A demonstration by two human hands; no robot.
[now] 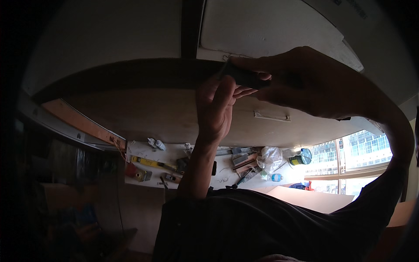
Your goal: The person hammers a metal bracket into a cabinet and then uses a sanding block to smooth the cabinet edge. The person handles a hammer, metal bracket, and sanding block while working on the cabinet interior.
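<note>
Dark slim object point(249, 78) | right hand point(301, 83): gripping it | left hand point(217, 105): curled, hold unclear | loosened grip could drop it

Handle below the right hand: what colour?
The handle is whitish; seen in the head view.

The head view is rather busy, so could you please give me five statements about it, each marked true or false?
1. The right hand holds a dark object. True.
2. The left hand rests on the worktop. False: it is raised close to the dark object.
3. A yellow bar lies left of the plastic bag. True.
4. The window is at the picture's left. False: it is at the right.
5. The bag is black. False: it is whitish and translucent.
</note>
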